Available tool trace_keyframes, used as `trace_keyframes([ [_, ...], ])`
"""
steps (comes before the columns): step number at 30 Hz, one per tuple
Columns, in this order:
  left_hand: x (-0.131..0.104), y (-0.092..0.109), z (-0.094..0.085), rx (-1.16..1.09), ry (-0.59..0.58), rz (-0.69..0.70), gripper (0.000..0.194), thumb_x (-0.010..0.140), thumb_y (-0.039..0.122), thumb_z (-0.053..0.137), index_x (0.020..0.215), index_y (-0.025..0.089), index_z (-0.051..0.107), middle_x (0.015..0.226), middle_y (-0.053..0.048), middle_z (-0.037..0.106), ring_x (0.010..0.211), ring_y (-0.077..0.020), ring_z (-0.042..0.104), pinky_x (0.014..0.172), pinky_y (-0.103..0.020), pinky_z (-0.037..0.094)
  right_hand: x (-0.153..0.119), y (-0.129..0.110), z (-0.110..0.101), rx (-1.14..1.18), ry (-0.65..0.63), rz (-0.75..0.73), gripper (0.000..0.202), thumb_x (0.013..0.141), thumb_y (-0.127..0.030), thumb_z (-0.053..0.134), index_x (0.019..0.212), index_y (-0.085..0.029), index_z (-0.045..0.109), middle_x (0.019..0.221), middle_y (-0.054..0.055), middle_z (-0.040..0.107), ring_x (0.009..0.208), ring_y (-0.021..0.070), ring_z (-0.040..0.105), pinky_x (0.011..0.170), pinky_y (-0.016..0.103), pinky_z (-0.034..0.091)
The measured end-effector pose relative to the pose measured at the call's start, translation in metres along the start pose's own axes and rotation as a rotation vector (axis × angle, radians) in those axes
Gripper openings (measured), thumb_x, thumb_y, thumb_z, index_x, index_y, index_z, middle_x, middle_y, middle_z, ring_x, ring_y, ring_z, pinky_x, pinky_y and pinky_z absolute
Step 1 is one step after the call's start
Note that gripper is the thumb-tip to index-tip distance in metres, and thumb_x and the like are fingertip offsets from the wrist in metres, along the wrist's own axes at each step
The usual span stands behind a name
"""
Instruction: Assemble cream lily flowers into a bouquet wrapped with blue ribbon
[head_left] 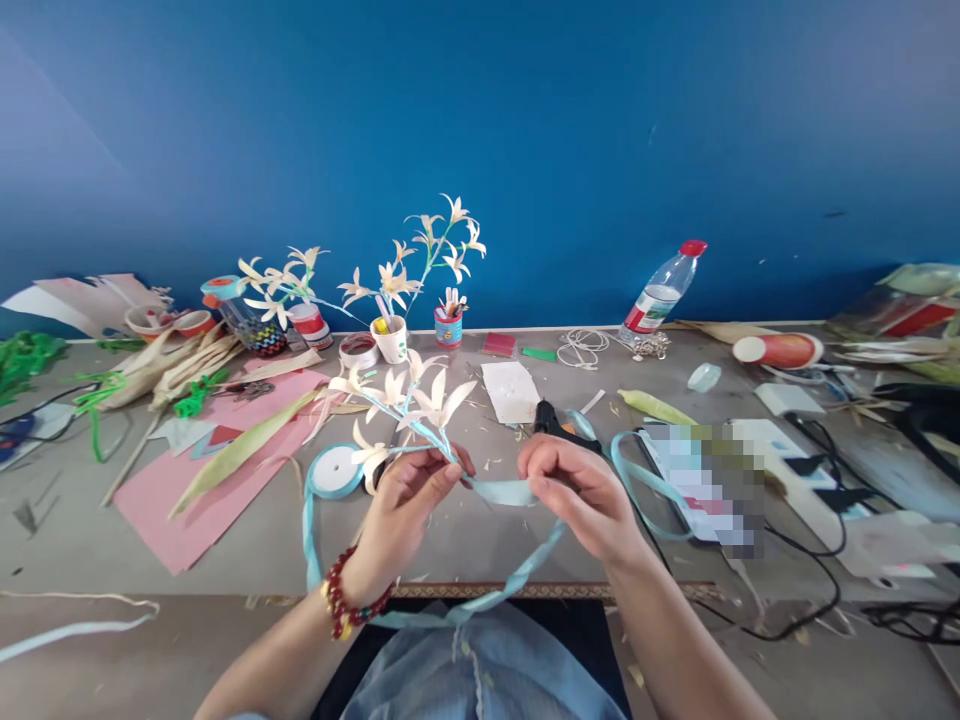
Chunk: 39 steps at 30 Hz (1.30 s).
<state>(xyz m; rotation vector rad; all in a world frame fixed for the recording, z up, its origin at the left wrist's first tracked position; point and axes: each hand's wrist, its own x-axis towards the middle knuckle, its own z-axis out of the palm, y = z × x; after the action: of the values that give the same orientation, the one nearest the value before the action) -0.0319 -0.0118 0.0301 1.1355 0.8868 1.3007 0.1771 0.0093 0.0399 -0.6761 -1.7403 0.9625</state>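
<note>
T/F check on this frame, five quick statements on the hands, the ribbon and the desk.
1. Both hands pinch the light blue ribbon. True: the left hand and the right hand hold it stretched between them.
2. The left hand also holds a flower sprig of pale blossoms. True.
3. The water bottle has a blue cap. False: the cap is red.
4. The ribbon spool lies to the right of the right hand. False: it lies on the table beside the left hand.
5. The glue gun is in the right hand. False: it lies on the table just beyond that hand.
</note>
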Motion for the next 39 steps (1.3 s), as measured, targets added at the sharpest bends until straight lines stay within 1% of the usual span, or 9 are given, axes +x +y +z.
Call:
trace_keyframes([
  [3, 0.001, 0.000, 0.002, 0.157, 0.099, 0.055, 0.016, 0.089, 0.032, 0.067, 0.084, 0.018, 0.073, 0.086, -0.005, 0.069, 0.081, -0.0171, 0.062, 0.079, -0.027, 0.050, -0.003, -0.017, 0.007, -0.140, -0.066, -0.071, 0.019, 0.090, -0.014, 0.057, 0.073, -0.022, 0.052, 0.072, 0.001, 0.056, 0.067, 0.0156, 0.056, 0.060, 0.027, 0.042],
  [7, 0.003, -0.002, 0.003, 0.323, 0.188, 0.107, 0.018, 0.089, 0.034, 0.066, 0.084, 0.018, 0.070, 0.087, -0.005, 0.069, 0.083, -0.0195, 0.065, 0.078, -0.029, 0.052, -0.016, -0.025, 0.026, -0.313, -0.114, -0.090, 0.014, 0.089, -0.013, 0.061, 0.082, -0.024, 0.058, 0.089, 0.006, 0.068, 0.072, 0.0170, 0.063, 0.062, 0.028, 0.047],
  [14, 0.004, -0.004, 0.002, 0.468, 0.133, 0.176, 0.010, 0.088, 0.028, 0.064, 0.083, 0.021, 0.069, 0.085, -0.004, 0.072, 0.075, -0.0201, 0.064, 0.075, -0.033, 0.051, -0.023, -0.026, 0.049, -0.643, -0.236, -0.269, 0.022, 0.093, -0.009, 0.054, 0.089, -0.026, 0.065, 0.097, 0.007, 0.076, 0.063, 0.0196, 0.065, 0.051, 0.031, 0.048],
  [17, 0.004, -0.005, 0.000, 0.426, 0.140, 0.198, 0.009, 0.086, 0.027, 0.066, 0.079, 0.021, 0.068, 0.085, -0.005, 0.073, 0.076, -0.0214, 0.066, 0.073, -0.033, 0.051, -0.018, -0.030, 0.045, -0.659, -0.264, -0.318, 0.025, 0.091, -0.006, 0.054, 0.085, -0.026, 0.067, 0.094, 0.005, 0.077, 0.056, 0.0177, 0.063, 0.047, 0.030, 0.048],
  [19, 0.003, -0.005, -0.003, 0.415, 0.128, 0.209, 0.009, 0.086, 0.028, 0.067, 0.080, 0.021, 0.069, 0.085, -0.006, 0.073, 0.078, -0.0224, 0.067, 0.073, -0.034, 0.051, -0.015, -0.034, 0.036, -0.614, -0.262, -0.321, 0.024, 0.091, -0.006, 0.055, 0.090, -0.026, 0.068, 0.095, 0.006, 0.078, 0.062, 0.0185, 0.068, 0.052, 0.030, 0.052],
  [23, -0.001, -0.001, -0.011, 0.412, 0.008, 0.164, 0.011, 0.089, 0.030, 0.065, 0.083, 0.021, 0.069, 0.084, -0.006, 0.072, 0.077, -0.0218, 0.066, 0.075, -0.034, 0.051, -0.008, -0.035, 0.009, -0.470, -0.184, -0.201, 0.022, 0.092, -0.009, 0.057, 0.100, -0.026, 0.068, 0.097, 0.007, 0.077, 0.080, 0.0204, 0.072, 0.064, 0.029, 0.054],
  [27, -0.004, 0.004, -0.018, 0.236, -0.116, 0.014, 0.015, 0.088, 0.034, 0.067, 0.088, 0.019, 0.069, 0.083, -0.006, 0.071, 0.075, -0.0206, 0.064, 0.071, -0.033, 0.050, -0.002, -0.020, -0.007, -0.293, -0.063, -0.031, 0.013, 0.092, -0.016, 0.058, 0.089, -0.025, 0.068, 0.085, 0.005, 0.074, 0.073, 0.0194, 0.067, 0.066, 0.030, 0.051],
  [32, -0.003, 0.005, -0.022, 0.028, -0.275, -0.044, 0.016, 0.088, 0.034, 0.069, 0.087, 0.018, 0.068, 0.085, -0.008, 0.068, 0.081, -0.0213, 0.062, 0.076, -0.035, 0.049, -0.002, 0.011, -0.001, -0.075, 0.011, 0.216, 0.015, 0.092, -0.030, 0.063, 0.080, -0.020, 0.067, 0.077, 0.004, 0.067, 0.064, 0.0157, 0.057, 0.058, 0.027, 0.044],
  [39, -0.001, 0.002, -0.017, -0.140, -0.247, -0.070, 0.021, 0.081, 0.037, 0.076, 0.078, 0.017, 0.067, 0.085, -0.008, 0.064, 0.076, -0.0190, 0.057, 0.069, -0.033, 0.049, -0.006, 0.028, 0.021, 0.250, 0.012, 0.426, 0.028, 0.084, -0.043, 0.072, 0.074, -0.018, 0.067, 0.062, -0.002, 0.054, 0.050, 0.0089, 0.036, 0.045, 0.022, 0.025],
])
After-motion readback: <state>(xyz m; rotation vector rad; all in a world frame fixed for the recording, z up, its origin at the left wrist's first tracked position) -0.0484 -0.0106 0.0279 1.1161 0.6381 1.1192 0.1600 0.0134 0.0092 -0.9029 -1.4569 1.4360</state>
